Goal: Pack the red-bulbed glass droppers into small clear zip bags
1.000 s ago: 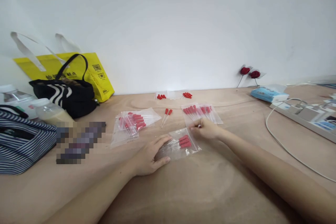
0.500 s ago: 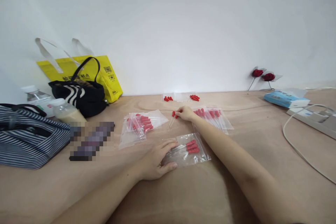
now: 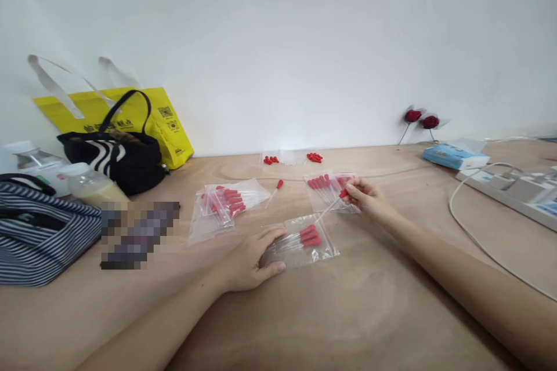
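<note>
**Wooden tabletop (image 3: 278, 324), white wall (image 3: 278, 58): near bag judged part-filled**

Status: Three droppers (image 3: 310, 235) show in the near bag (image 3: 326, 252). One held dropper (image 3: 344, 192) is outside, its tip at the bag's upper right edge; whether the tip has entered cannot be told. One loose dropper (image 3: 279, 184) lies behind the bag.

Left hand (image 3: 255, 261): flat on the bag's left end, thumb and fingers apart.
Right hand (image 3: 365, 200): fingers clamped on the held dropper's red bulb.

Already holding droppers: left bags (image 3: 200, 235), right bags (image 3: 319, 200) and rear bag (image 3: 287, 156).

Surroundings: yellow bag (image 3: 174, 142), black bag (image 3: 134, 162), striped bag (image 3: 43, 249) and bottles (image 3: 98, 191) at left; tissue pack (image 3: 452, 156), power strip (image 3: 513, 191) and cable (image 3: 467, 237) at right.

Obstructions: the right hand partly hides the right bags; the left hand hides part of the near bag. Side items stand well apart from the near bag.
</note>
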### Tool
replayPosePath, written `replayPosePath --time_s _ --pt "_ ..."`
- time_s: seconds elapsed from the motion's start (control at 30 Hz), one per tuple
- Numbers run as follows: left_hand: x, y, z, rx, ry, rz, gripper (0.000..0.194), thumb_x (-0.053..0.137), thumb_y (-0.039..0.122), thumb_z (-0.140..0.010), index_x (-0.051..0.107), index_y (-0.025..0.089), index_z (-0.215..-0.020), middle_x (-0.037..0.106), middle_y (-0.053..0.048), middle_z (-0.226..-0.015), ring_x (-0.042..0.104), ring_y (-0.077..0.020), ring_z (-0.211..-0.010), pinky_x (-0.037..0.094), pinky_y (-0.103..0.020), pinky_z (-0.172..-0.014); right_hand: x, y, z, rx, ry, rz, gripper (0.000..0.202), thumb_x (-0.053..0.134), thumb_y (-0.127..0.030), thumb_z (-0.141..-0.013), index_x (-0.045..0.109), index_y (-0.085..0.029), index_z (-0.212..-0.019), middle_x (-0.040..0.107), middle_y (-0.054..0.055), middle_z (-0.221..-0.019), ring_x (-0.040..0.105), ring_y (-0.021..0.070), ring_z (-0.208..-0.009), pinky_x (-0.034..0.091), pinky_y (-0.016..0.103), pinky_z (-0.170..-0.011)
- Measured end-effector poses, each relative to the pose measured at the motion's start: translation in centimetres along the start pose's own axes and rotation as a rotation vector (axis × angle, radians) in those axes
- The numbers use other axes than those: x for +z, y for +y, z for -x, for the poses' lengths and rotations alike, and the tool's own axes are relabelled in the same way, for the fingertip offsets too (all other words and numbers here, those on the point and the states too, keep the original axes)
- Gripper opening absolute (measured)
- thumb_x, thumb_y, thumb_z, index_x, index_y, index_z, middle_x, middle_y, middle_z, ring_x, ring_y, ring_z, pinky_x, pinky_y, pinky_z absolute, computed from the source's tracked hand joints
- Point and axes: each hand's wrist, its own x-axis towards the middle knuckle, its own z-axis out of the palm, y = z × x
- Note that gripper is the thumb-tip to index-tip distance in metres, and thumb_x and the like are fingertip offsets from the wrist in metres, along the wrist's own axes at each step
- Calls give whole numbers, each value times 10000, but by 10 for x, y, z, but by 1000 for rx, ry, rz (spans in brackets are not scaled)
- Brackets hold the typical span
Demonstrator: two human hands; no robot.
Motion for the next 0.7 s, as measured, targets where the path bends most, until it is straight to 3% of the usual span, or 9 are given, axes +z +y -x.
replayPosePath --time_s 0.1,0.2,0.4,0.7 --pt "0 -3 0 2 -1 6 529 496 395 -808 333 237 -1286 391 -59 -1347 376 -244 -1220 324 -408 -1013 -21 0 16 36 82 -45 339 709 -455 -612 517 -195 -714 593 -39 -635 546 62 -546 445 186 -557" --pt "-1 -5 0 5 -2 2 534 490 409 -810 330 238 -1289 385 -62 -1351 374 -249 -1221 325 -409 -1010 -22 1 18 37 106 -68 342 714 -455 -608 522 -194 -717 591 -44 -627 543 54 -544 441 173 -551" --pt "-2 -4 -1 -14 -17 -13 543 483 419 -815 314 235 -1297 371 -67 -1359 363 -244 -1228 317 -413 -1015 7 7 17 111 64 -146 377 736 -440 -572 501 -192 -730 604 -49 -630 568 61 -548 454 186 -564" --pt "-2 -1 -1 15 -7 0 534 488 400 -816 311 243 -1295 374 -59 -1358 362 -242 -1229 312 -407 -1019 40 8 35 310 -126 -195 405 785 -350 -509 514 -187 -762 634 -28 -652 617 104 -621 499 255 -659"
